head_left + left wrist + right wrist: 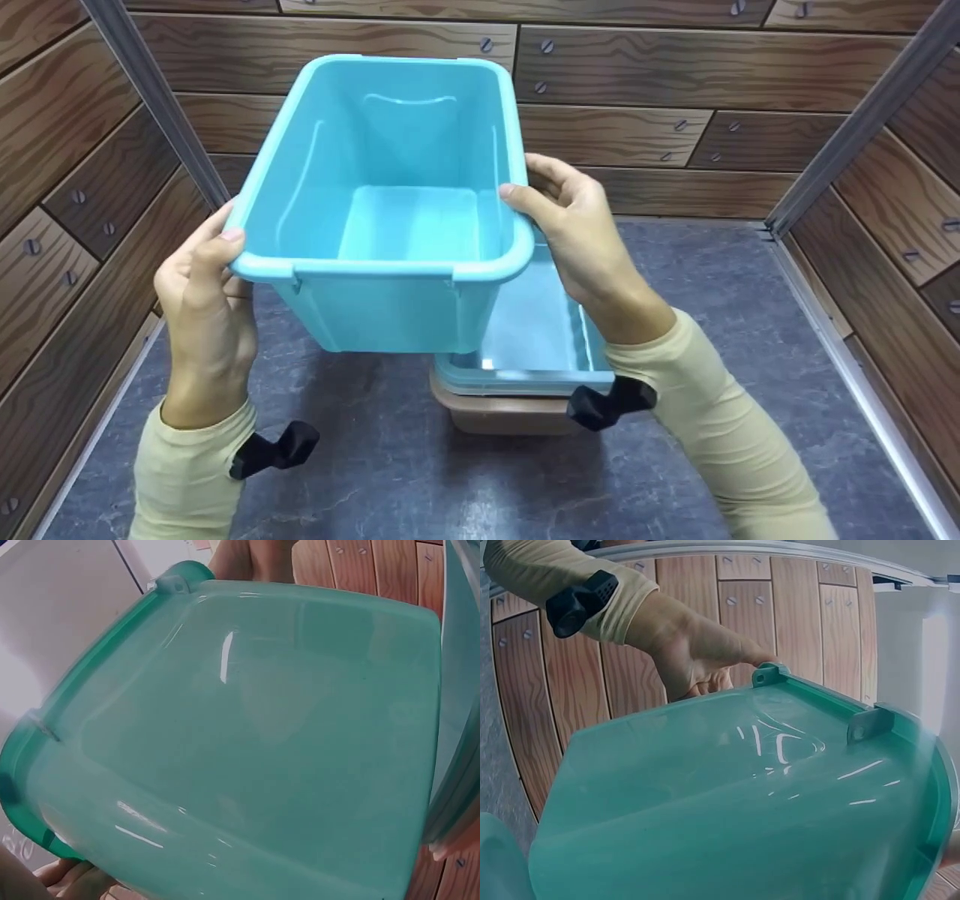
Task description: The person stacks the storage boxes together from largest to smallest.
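Note:
Both hands hold up an empty turquoise plastic bin (397, 311), tilted so its inside faces the head camera. At the near left corner, my left hand (206, 307) grips the rim, thumb on top and fingers beneath. My right hand (581, 232) pinches the right rim, its thumb over the edge. Below and to the right stands a second blue bin or lid (536, 322), stacked on a brown bin (510, 420); the raised bin hides part of the stack. In the left wrist view the raised bin's outer wall (262, 727) fills most of the picture.
A dark grey marbled floor (360, 465) lies under the stack. Wood-patterned panels (697, 75) enclose the back and both sides, with metal frame strips (862, 120) at the corners. A black wrist device (611, 401) sits on each sleeve.

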`<action>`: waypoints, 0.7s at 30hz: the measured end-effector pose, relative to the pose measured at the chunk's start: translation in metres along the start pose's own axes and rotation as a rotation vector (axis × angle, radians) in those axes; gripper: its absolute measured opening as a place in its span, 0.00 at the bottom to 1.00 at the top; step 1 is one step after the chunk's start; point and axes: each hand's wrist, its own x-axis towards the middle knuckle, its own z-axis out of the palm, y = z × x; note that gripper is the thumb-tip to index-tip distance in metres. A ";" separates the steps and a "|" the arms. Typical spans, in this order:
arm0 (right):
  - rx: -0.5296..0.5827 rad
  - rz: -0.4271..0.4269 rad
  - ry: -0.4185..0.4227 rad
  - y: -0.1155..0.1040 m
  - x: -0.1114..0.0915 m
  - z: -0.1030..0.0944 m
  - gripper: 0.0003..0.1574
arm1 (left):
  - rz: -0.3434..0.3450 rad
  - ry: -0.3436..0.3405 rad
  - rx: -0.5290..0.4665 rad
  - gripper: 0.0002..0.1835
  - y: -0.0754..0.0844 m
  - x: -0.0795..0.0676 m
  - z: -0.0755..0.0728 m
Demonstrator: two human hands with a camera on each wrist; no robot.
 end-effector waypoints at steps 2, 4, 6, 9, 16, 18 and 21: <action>-0.001 0.006 0.005 0.001 0.001 -0.001 0.31 | -0.001 0.001 -0.003 0.21 -0.001 -0.001 0.002; 0.002 0.009 0.007 0.001 0.001 -0.002 0.31 | -0.002 -0.001 -0.001 0.21 -0.001 -0.001 0.003; 0.003 0.010 0.008 0.002 0.002 -0.003 0.31 | -0.002 -0.001 -0.001 0.22 -0.002 -0.002 0.004; 0.012 0.013 0.016 0.003 0.003 -0.006 0.31 | 0.003 -0.003 -0.010 0.23 -0.004 -0.003 0.005; 0.043 0.028 0.038 0.005 0.010 -0.014 0.29 | -0.001 -0.009 0.015 0.26 -0.007 -0.007 0.012; 0.057 0.033 0.041 0.005 0.012 -0.017 0.29 | -0.002 -0.010 0.046 0.27 -0.009 -0.007 0.014; 0.070 0.040 0.045 0.005 0.013 -0.020 0.28 | -0.008 -0.015 0.084 0.27 -0.012 -0.007 0.014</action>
